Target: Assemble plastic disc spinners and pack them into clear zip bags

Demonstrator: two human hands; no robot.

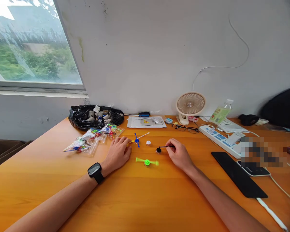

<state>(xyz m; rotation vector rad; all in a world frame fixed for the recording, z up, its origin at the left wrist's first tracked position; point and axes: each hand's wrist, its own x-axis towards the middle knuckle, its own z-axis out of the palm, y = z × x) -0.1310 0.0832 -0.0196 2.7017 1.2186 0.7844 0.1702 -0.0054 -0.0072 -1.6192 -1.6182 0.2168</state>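
My right hand [178, 153] is closed in a pinch on a thin black spinner arrow [166, 147]. The arrow's other end meets a round black base [158, 150] on the table. My left hand [119, 150] rests on the tabletop with curled fingers around a yellow spinner arrow [131, 142], mostly hidden by them. Just beyond its tip stands a blue spinner [137, 140], with a white arrow [144, 135] reaching away beside it. Between my hands is a small white round base [148, 143]. Nearer to me sits a green spinner [147, 162], its ends blurred as if turning.
Clear bags of colourful spinner parts [83, 145] lie left of my left hand, before a black plastic bag [96, 116]. Behind are a white packet [147, 121], glasses [185, 128] and a fan [190, 104]. A power strip [219, 140] and black pad [239, 175] lie right.
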